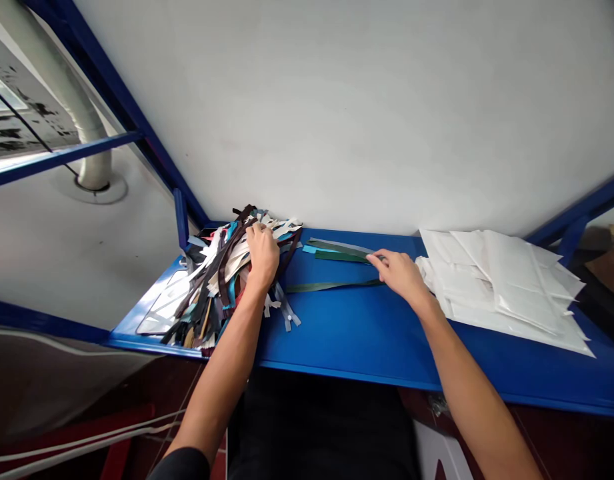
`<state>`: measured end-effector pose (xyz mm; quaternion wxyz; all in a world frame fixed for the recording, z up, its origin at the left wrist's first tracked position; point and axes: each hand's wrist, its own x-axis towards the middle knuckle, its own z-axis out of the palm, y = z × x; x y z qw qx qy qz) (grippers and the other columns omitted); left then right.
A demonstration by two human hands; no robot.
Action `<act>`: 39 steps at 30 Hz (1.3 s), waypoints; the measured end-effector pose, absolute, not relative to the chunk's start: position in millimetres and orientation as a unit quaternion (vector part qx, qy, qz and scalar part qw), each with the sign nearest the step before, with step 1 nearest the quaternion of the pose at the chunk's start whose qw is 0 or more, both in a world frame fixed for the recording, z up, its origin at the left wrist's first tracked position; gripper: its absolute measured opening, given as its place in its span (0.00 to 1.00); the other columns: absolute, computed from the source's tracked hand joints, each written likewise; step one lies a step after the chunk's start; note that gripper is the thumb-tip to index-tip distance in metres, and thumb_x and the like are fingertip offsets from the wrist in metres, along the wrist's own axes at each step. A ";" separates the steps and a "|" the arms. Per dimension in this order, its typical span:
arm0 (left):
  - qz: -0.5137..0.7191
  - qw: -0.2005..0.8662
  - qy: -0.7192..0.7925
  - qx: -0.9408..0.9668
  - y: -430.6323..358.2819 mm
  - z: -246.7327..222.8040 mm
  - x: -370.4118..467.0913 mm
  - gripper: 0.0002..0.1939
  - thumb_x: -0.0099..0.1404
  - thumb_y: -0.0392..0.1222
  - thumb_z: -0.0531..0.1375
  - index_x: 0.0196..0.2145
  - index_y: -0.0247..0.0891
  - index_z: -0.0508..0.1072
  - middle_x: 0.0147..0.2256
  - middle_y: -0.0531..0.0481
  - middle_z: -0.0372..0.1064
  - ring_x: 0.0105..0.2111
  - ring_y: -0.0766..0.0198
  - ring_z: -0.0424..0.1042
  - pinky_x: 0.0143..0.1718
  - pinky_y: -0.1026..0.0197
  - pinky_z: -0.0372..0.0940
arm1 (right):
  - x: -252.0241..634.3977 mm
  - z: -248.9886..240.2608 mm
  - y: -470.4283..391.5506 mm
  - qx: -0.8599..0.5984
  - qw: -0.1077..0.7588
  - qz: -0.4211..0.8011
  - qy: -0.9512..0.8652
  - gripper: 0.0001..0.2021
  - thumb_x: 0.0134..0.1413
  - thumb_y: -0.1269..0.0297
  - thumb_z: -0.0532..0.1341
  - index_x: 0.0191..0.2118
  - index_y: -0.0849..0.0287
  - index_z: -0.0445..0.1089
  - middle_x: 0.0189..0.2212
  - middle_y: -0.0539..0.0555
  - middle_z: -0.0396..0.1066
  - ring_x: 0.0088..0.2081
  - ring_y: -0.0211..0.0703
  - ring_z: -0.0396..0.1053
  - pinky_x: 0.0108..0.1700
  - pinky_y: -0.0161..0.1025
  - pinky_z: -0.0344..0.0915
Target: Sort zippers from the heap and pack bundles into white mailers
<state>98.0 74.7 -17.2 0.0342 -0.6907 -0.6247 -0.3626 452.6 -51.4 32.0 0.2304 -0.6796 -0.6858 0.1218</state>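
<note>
A tangled heap of zippers [231, 267] in white, black, brown, blue and grey lies on the left of the blue table [327, 333]. My left hand [263, 252] rests on top of this heap, fingers bent down into it; what they grip is hidden. Farther right, my right hand [399, 272] pinches the end of a dark green zipper [339, 247] between thumb and fingers. A grey strip, a light blue one and another green zipper [339, 256] lie alongside. Nearer me, a long olive-green zipper [331, 287] stretches from the heap towards my right hand.
A stack of white plastic bags [501, 280] covers the table's right side. Behind the table rises a white wall [361, 120]. Blue metal frame bars [157, 153] slant up at the left. A flat white-panelled object [161, 310] lies partly under the heap.
</note>
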 end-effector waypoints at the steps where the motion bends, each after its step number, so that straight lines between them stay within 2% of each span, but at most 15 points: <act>1: -0.355 0.036 -0.636 -0.684 73.6 -16.8 99.6 0.14 0.63 0.31 0.55 0.39 0.33 0.80 0.53 0.27 0.69 0.58 0.32 0.62 0.59 0.33 0.60 | 445.4 30.4 -52.1 -0.670 0.228 0.123 -0.696 0.21 0.75 0.46 0.55 0.44 0.55 0.80 0.24 0.55 0.78 0.25 0.50 0.74 0.28 0.41 0.55; 5: -0.315 0.019 -0.672 -0.670 67.2 -10.8 105.3 0.13 0.67 0.34 0.56 0.38 0.34 0.82 0.54 0.28 0.69 0.58 0.31 0.62 0.57 0.32 0.60 | 421.2 24.1 -55.4 -0.650 0.198 0.123 -0.723 0.19 0.75 0.48 0.57 0.44 0.55 0.80 0.27 0.56 0.80 0.27 0.50 0.75 0.29 0.40 0.55; 8: -0.304 0.034 -0.667 -0.679 61.7 -3.7 110.8 0.13 0.71 0.39 0.57 0.36 0.38 0.83 0.56 0.33 0.70 0.59 0.33 0.62 0.58 0.35 0.62 | 410.0 25.2 -59.3 -0.641 0.184 0.140 -0.732 0.19 0.75 0.49 0.57 0.46 0.55 0.80 0.29 0.55 0.81 0.29 0.48 0.76 0.30 0.38 0.57; 11: -0.301 0.075 -0.641 -0.702 57.9 -0.1 119.8 0.13 0.73 0.41 0.58 0.36 0.41 0.83 0.59 0.39 0.72 0.61 0.36 0.62 0.62 0.38 0.59 | 403.4 28.1 -63.3 -0.618 0.204 0.206 -0.731 0.22 0.76 0.46 0.54 0.44 0.55 0.79 0.30 0.53 0.81 0.30 0.46 0.77 0.33 0.38 0.61; 14: -0.272 0.100 -0.640 -0.711 57.9 -4.1 126.6 0.15 0.75 0.39 0.55 0.44 0.40 0.83 0.58 0.38 0.74 0.60 0.38 0.64 0.63 0.39 0.58 | 399.0 27.6 -65.2 -0.597 0.215 0.250 -0.732 0.25 0.76 0.43 0.53 0.40 0.55 0.78 0.29 0.52 0.80 0.29 0.45 0.76 0.33 0.37 0.62; 17: -0.214 0.104 -0.662 -0.711 61.6 -12.7 127.1 0.21 0.72 0.30 0.50 0.51 0.36 0.81 0.51 0.33 0.78 0.57 0.38 0.68 0.61 0.40 0.58 | 396.0 24.7 -65.1 -0.594 0.200 0.244 -0.740 0.24 0.76 0.43 0.53 0.40 0.55 0.78 0.29 0.52 0.80 0.30 0.46 0.76 0.33 0.38 0.61; 20: -0.188 0.108 -0.666 -0.713 66.7 -19.3 125.3 0.23 0.70 0.26 0.49 0.52 0.33 0.80 0.48 0.31 0.79 0.54 0.39 0.71 0.60 0.41 0.58 | 394.9 23.4 -64.7 -0.598 0.191 0.228 -0.745 0.23 0.77 0.45 0.54 0.41 0.55 0.78 0.31 0.54 0.80 0.31 0.47 0.77 0.33 0.38 0.60; 23: -0.218 0.101 -0.665 -0.707 70.0 -18.9 125.0 0.20 0.72 0.29 0.51 0.50 0.36 0.80 0.49 0.32 0.79 0.52 0.39 0.72 0.59 0.41 0.58 | 395.7 24.2 -65.0 -0.599 0.196 0.222 -0.744 0.22 0.76 0.46 0.55 0.42 0.55 0.79 0.31 0.54 0.81 0.30 0.47 0.76 0.33 0.38 0.59; 27: -0.295 0.075 -0.636 -0.709 65.0 -8.4 131.4 0.12 0.76 0.39 0.56 0.41 0.42 0.81 0.45 0.39 0.81 0.51 0.41 0.72 0.58 0.41 0.58 | 394.9 23.1 -65.3 -0.574 0.262 0.282 -0.723 0.24 0.75 0.43 0.55 0.38 0.56 0.78 0.28 0.53 0.79 0.27 0.43 0.73 0.32 0.38 0.62; 29: -0.332 0.068 -0.593 -0.730 57.9 -3.1 140.9 0.12 0.78 0.43 0.57 0.40 0.43 0.81 0.44 0.42 0.81 0.50 0.43 0.72 0.57 0.43 0.60 | 391.9 20.3 -64.3 -0.542 0.323 0.360 -0.687 0.25 0.74 0.40 0.55 0.43 0.56 0.79 0.33 0.53 0.80 0.25 0.40 0.72 0.29 0.36 0.63; 31: -0.352 0.060 -0.530 -0.769 50.3 -1.1 153.7 0.12 0.79 0.45 0.56 0.42 0.43 0.80 0.45 0.43 0.80 0.50 0.46 0.72 0.56 0.47 0.62 | 388.1 17.0 -62.4 -0.507 0.376 0.456 -0.627 0.28 0.73 0.37 0.54 0.53 0.56 0.77 0.42 0.57 0.81 0.25 0.38 0.71 0.24 0.35 0.61; 34: -0.336 0.064 -0.501 -0.795 45.5 -6.9 168.1 0.13 0.80 0.43 0.55 0.51 0.41 0.78 0.51 0.40 0.79 0.54 0.45 0.71 0.56 0.48 0.63 | 385.3 13.0 -58.5 -0.481 0.413 0.546 -0.548 0.31 0.73 0.36 0.54 0.62 0.58 0.71 0.50 0.63 0.80 0.26 0.38 0.73 0.18 0.33 0.58; 37: -0.287 0.070 -0.574 -0.764 52.4 -18.1 163.3 0.16 0.78 0.37 0.55 0.58 0.37 0.76 0.56 0.35 0.76 0.58 0.41 0.69 0.58 0.45 0.62 | 388.0 10.8 -55.4 -0.486 0.428 0.552 -0.525 0.29 0.72 0.36 0.56 0.58 0.58 0.72 0.50 0.63 0.79 0.27 0.37 0.72 0.18 0.32 0.59; 39: -0.253 0.053 -0.608 -0.751 59.8 -22.8 152.2 0.15 0.77 0.35 0.54 0.53 0.37 0.79 0.53 0.35 0.78 0.56 0.40 0.71 0.57 0.44 0.63 | 390.7 10.2 -54.6 -0.488 0.436 0.544 -0.524 0.29 0.71 0.35 0.57 0.55 0.58 0.74 0.49 0.62 0.79 0.27 0.37 0.72 0.18 0.31 0.60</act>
